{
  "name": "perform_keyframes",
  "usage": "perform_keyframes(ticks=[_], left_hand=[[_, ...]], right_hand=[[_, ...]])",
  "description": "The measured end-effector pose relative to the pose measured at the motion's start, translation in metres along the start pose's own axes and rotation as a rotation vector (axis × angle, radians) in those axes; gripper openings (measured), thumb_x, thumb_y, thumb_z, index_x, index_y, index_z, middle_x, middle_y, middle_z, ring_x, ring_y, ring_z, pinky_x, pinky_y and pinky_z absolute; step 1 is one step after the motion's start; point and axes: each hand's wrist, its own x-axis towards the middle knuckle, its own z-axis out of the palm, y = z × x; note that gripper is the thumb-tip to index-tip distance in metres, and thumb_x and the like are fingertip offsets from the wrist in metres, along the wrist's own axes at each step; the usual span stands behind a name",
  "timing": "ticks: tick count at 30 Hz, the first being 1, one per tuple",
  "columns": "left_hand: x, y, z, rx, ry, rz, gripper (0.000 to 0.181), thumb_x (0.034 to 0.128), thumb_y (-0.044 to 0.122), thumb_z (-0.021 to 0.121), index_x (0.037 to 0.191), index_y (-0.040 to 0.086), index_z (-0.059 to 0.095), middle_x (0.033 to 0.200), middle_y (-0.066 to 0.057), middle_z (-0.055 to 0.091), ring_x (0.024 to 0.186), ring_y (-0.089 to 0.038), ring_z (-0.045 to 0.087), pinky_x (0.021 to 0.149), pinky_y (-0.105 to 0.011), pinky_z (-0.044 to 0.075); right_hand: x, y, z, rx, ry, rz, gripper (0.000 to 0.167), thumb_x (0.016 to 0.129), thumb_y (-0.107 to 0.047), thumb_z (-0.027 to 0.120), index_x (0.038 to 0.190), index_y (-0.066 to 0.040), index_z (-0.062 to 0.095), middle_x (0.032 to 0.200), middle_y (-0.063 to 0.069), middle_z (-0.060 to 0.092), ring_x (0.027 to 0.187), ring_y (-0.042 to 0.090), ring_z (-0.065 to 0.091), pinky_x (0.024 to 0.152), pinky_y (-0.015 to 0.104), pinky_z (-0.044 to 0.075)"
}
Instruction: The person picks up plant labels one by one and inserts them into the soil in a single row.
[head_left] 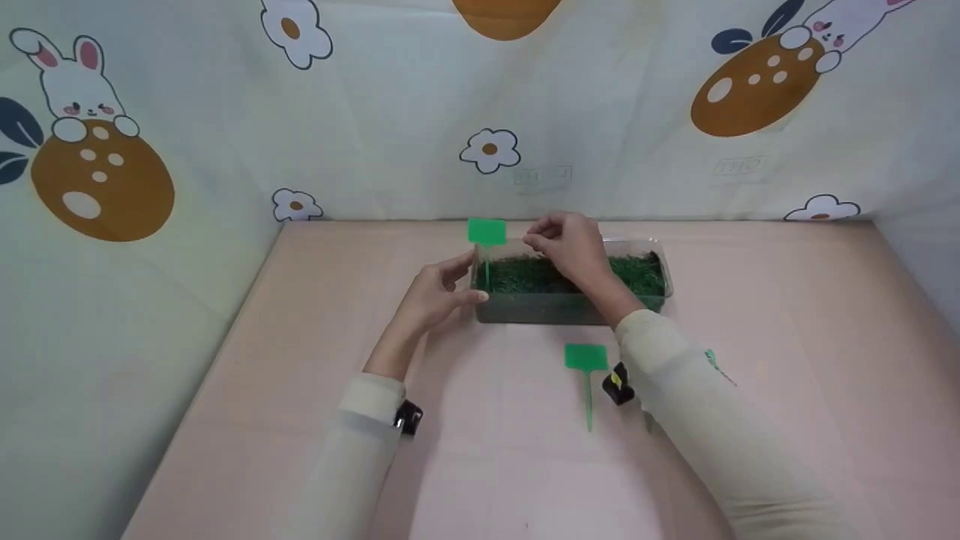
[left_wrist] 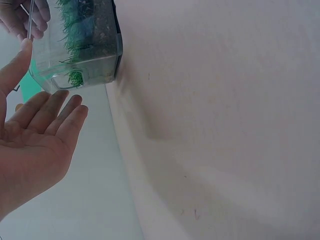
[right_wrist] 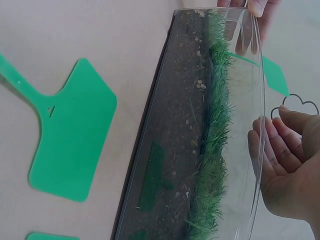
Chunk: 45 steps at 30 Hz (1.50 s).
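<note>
A clear plastic box (head_left: pixel 547 309) holds dark soil topped with green grass (right_wrist: pixel 215 120). At its left end a green plant label (head_left: pixel 487 232) stands upright, its stem down in the grass. My left hand (head_left: pixel 435 297) touches that end of the box, thumb on the front corner of the rim and straight fingers along the end wall. Over the back part of the grass is my right hand (head_left: pixel 571 244), fingers loosely bent. Nothing shows between its thumb and fingers in the right wrist view. Another green plant label (head_left: pixel 586 358) lies on the table in front of the box.
A small green piece (head_left: pixel 712 361) lies right of my right sleeve. Part of another green label (right_wrist: pixel 52 236) shows at the bottom of the right wrist view. The pink tabletop (head_left: pixel 480 480) meets a patterned curtain (head_left: pixel 390 135) behind the box.
</note>
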Motion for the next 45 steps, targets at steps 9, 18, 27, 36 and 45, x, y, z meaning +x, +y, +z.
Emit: perform_keyframes(ticks=[9,18,27,36,45], left_hand=[[0.002,0.000,0.001,-0.002,-0.003,0.007,0.071,0.0884,0.014,0.076,0.152,0.018,0.043,0.158,-0.005,0.043,0.148,-0.026,0.038,0.120,-0.038,0.037],[0.001,0.002,0.001,-0.004,-0.008,0.001,0.070,0.0887,0.015,0.076,0.151,0.017,0.043,0.157,-0.008,0.043,0.148,-0.026,0.038,0.121,-0.037,0.036],[0.003,0.001,0.002,0.005,-0.007,0.008,0.072,0.0880,0.015,0.076,0.151,0.019,0.043,0.157,-0.007,0.044,0.148,-0.026,0.039,0.121,-0.038,0.036],[0.002,0.003,-0.001,0.024,-0.006,0.001,0.072,0.0888,0.014,0.075,0.152,0.019,0.042,0.158,-0.007,0.042,0.149,-0.023,0.037,0.122,-0.034,0.034],[0.001,0.006,-0.004,0.076,-0.017,-0.001,0.072,0.0899,0.017,0.075,0.153,0.019,0.040,0.159,-0.005,0.041,0.149,-0.023,0.036,0.121,-0.034,0.035]], right_hand=[[-0.003,0.004,-0.008,-0.021,0.003,0.009,0.016,0.095,-0.025,0.068,0.098,-0.010,0.074,0.095,0.009,0.075,0.088,0.024,0.071,0.068,0.028,0.054],[-0.009,0.008,-0.018,-0.004,-0.006,-0.010,0.017,0.095,-0.024,0.069,0.099,-0.008,0.075,0.097,0.011,0.075,0.085,0.020,0.069,0.067,0.024,0.051],[-0.022,0.010,-0.031,0.017,-0.020,-0.030,0.018,0.096,-0.024,0.068,0.102,-0.009,0.074,0.099,0.011,0.075,0.088,0.022,0.070,0.068,0.023,0.051],[-0.037,0.009,-0.044,0.029,-0.032,-0.050,0.019,0.095,-0.026,0.069,0.102,-0.009,0.074,0.100,0.010,0.076,0.091,0.024,0.071,0.071,0.021,0.053],[-0.051,0.016,-0.051,0.044,-0.062,-0.060,0.021,0.095,-0.023,0.069,0.108,-0.007,0.074,0.104,0.011,0.075,0.093,0.025,0.072,0.068,0.018,0.053]])
